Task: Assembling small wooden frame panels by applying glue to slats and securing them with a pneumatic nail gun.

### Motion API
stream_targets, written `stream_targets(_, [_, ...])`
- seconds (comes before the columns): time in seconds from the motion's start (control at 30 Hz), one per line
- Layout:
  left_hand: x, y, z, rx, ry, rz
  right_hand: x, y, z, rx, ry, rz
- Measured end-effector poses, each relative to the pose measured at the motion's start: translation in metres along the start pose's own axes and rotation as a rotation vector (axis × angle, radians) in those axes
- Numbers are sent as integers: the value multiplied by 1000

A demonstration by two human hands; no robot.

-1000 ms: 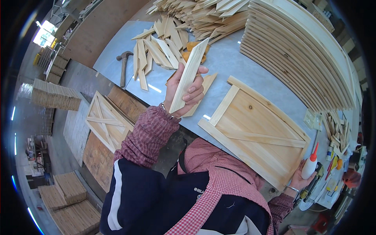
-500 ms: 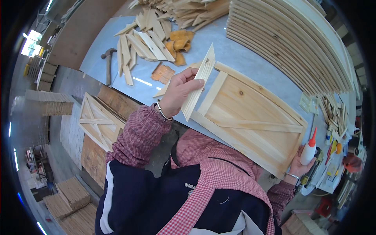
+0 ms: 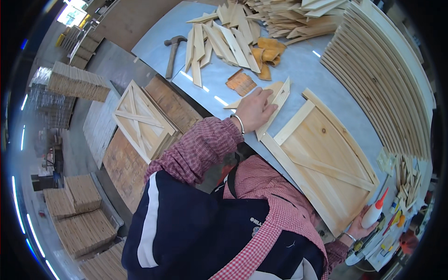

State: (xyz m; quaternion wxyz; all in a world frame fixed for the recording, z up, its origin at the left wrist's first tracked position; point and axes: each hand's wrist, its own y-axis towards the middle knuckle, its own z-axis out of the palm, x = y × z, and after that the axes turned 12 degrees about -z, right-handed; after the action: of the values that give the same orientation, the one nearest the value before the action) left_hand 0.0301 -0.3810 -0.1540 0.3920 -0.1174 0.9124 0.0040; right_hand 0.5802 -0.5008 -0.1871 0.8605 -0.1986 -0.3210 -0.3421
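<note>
My left hand (image 3: 255, 111) is closed at a pale wooden slat (image 3: 281, 99) with an angled end, low over the blue-grey table. That slat lies beside the short end of a framed wooden panel (image 3: 322, 154), which has a diagonal strip across its face. At the panel's far right corner, my right hand (image 3: 358, 227) is wrapped around a white glue bottle (image 3: 372, 215) with a red pointed nozzle, tip up. Near the left hand lies an orange-brown piece of wood (image 3: 241, 83).
A hammer (image 3: 172, 55), loose slats (image 3: 224, 44) and orange gloves (image 3: 269, 55) lie at the table's far left. Curved boards (image 3: 373, 79) stand stacked at the back right. Finished-looking panels (image 3: 138, 122) are piled on the left, beyond the table edge.
My left hand has lowered the slat from a raised, tilted hold to beside the panel's end. The view has swung left; the right hand still holds the glue bottle.
</note>
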Motion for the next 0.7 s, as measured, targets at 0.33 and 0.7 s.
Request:
stream_targets(0.33, [65,95,-74,-438,187,68,-3,0,8,-73,-51,-44])
stream_targets(0.7, [35,140,-56,-175,383,-298,-4,-2,11,-60,-89,-44])
